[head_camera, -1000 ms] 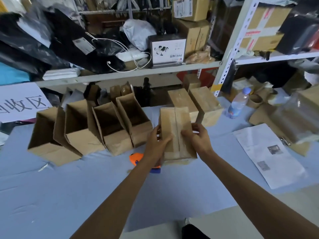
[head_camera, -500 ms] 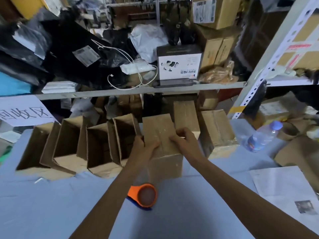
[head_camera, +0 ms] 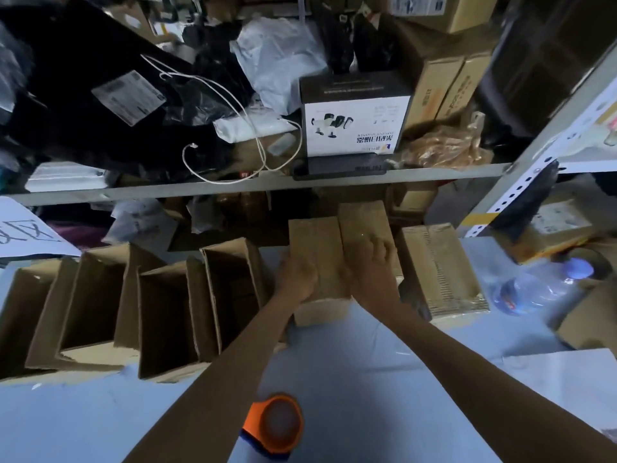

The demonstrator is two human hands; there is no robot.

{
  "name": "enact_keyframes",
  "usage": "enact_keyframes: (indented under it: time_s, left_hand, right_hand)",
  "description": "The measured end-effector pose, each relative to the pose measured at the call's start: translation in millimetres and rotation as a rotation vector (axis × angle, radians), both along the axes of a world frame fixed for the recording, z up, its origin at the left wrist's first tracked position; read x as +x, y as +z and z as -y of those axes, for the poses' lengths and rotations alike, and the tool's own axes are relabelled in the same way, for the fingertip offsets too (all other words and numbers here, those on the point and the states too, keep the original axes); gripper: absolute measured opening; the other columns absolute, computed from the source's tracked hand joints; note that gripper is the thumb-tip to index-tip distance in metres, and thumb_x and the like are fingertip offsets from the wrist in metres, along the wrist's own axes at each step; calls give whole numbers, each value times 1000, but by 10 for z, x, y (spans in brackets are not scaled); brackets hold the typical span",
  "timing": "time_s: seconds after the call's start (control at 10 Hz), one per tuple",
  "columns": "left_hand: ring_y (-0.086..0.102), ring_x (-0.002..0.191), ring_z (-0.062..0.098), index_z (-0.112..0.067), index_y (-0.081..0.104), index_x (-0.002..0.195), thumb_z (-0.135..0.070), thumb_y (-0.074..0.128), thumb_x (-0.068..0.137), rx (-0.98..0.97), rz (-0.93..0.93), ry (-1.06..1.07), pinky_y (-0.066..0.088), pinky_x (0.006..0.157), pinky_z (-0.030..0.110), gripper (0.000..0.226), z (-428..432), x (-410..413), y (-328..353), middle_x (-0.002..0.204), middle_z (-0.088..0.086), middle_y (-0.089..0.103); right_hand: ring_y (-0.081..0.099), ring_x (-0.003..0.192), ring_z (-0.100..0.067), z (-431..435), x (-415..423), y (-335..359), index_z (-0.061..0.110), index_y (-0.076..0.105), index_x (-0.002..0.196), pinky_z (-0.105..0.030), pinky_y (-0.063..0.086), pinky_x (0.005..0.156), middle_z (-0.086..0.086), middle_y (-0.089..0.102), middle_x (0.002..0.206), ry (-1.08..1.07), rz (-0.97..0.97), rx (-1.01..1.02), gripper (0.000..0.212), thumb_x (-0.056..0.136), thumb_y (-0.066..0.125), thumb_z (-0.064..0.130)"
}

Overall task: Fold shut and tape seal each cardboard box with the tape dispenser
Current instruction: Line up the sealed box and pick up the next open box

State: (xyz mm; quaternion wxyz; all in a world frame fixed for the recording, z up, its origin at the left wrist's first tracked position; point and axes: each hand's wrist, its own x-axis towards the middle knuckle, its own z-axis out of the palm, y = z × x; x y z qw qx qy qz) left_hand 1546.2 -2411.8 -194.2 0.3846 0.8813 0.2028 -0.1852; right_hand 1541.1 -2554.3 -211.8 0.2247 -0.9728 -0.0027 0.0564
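Note:
A closed, taped cardboard box (head_camera: 314,242) stands on the blue table far from me, just under the shelf. My left hand (head_camera: 295,275) grips its left side and my right hand (head_camera: 377,269) holds its right side, fingers reaching onto the sealed box behind it (head_camera: 362,218). Another sealed box (head_camera: 440,269) lies to the right. Several open boxes (head_camera: 167,305) stand in a row on the left. The orange tape dispenser (head_camera: 277,422) lies on the table near me, under my left forearm.
A metal shelf edge (head_camera: 233,187) runs just above the boxes, loaded with bags, cables and a white product box (head_camera: 354,125). A water bottle (head_camera: 541,285) lies at the right, with a white paper sheet (head_camera: 567,372) nearer me. A slanted shelf post (head_camera: 521,192) stands at the right.
Both hands have carried the taped box away from me and set it beside the other sealed boxes under the shelf. The tape dispenser stays where it lay.

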Motion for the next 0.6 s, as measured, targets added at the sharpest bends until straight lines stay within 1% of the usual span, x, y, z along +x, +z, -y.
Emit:
enact_keyframes:
  time_s: [0.1, 0.2, 0.3, 0.4, 0.5, 0.6]
  left_hand:
    - [44, 124, 35, 3, 35, 136, -15, 46, 98, 53, -23, -32, 34, 103, 37, 43, 33, 6, -90, 137, 22, 42]
    - [43, 125, 39, 5, 32, 136, -11, 50, 93, 22, -46, 27, 37, 103, 41, 50, 20, 12, -211, 138, 26, 41]
    - [47, 120, 35, 2, 38, 131, -13, 47, 96, 69, 9, -24, 37, 103, 40, 40, 45, -75, -130, 132, 23, 46]
    - [53, 105, 25, -2, 46, 118, -15, 41, 99, 78, 68, -43, 41, 95, 35, 23, 53, -194, -179, 120, 17, 53]
    - [53, 108, 25, -6, 45, 122, -18, 43, 98, 86, 41, -47, 41, 91, 31, 27, 62, -361, -199, 123, 14, 54]
    - [50, 118, 38, 5, 35, 135, -9, 51, 92, 40, 11, -13, 41, 95, 38, 47, 63, -455, -270, 131, 25, 48]
  right_hand:
    - [1, 142, -44, 85, 50, -129, 29, 31, 144, -67, 3, 108, -16, 10, 155, -16, -70, -179, 58, 93, 41, 55]
    - [8, 141, -44, 165, 32, -181, 30, 30, 143, -69, 18, 107, -15, 15, 153, 85, -42, -241, 56, 93, 40, 54]
    - [22, 136, -42, 183, -3, -55, 28, 38, 134, -59, 38, 99, -14, 27, 145, 75, -48, -243, 52, 89, 49, 50]
    - [34, 128, -38, 231, -144, -18, 27, 41, 127, -52, 44, 96, -11, 35, 138, 66, -22, -215, 45, 87, 57, 39]
    - [41, 124, -35, 391, -380, -38, 24, 45, 126, -45, 47, 94, -9, 41, 137, 118, 51, -199, 43, 86, 59, 30]
    - [42, 124, -40, 454, -549, -29, 21, 51, 126, -49, 50, 88, -13, 44, 138, 170, 70, -139, 58, 75, 72, 40]
